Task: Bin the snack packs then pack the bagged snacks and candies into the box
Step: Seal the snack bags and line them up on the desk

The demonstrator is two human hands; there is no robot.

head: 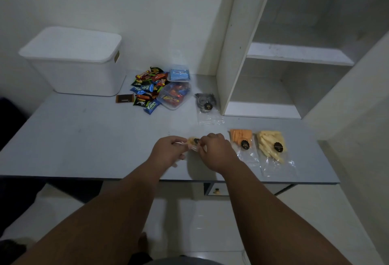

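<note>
Both forearms reached out over the near edge of the grey table. The left hand and the right hand met above the table's front, fingers curled, and together pinched a small clear bag of pale yellow snacks with a dark round sticker. The bag was held between them, partly hidden by the fingers.

Just to the right of the right hand lay a bag of orange chips, and beside that a bag of yellow sticks, both flat on the table and both with the same dark sticker.

Farther back, near the foot of a white shelf unit, lay a bag of dark cookies. To its left sat a clear bag of candies, touching a loose pile of candy bars, with a blue pack behind them and a brown wrapper lying apart on the left.

At the far left corner, against the wall, stood the white box, its lid on.
</note>
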